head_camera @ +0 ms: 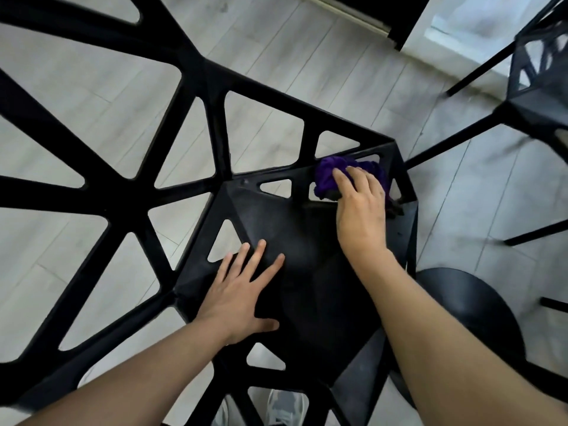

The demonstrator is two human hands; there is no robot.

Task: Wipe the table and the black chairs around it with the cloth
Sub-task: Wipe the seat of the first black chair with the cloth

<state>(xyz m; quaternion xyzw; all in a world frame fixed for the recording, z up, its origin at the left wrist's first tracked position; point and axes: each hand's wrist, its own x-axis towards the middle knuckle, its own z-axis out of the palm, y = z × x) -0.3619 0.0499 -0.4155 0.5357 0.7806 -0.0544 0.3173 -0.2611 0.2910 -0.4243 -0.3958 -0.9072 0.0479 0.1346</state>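
Pressing cloth (325,175) into far right seat corner of chair (292,229) with right hand (361,210), fingers together; resting left hand (242,290) flat by left seat edge, fingers spread; open floor (445,210) beyond.

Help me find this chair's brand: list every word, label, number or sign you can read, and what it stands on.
None: no word, label, number or sign can be read in this view.
The chair, the cloth under the right hand, the second chair and the shoe show no lettering.
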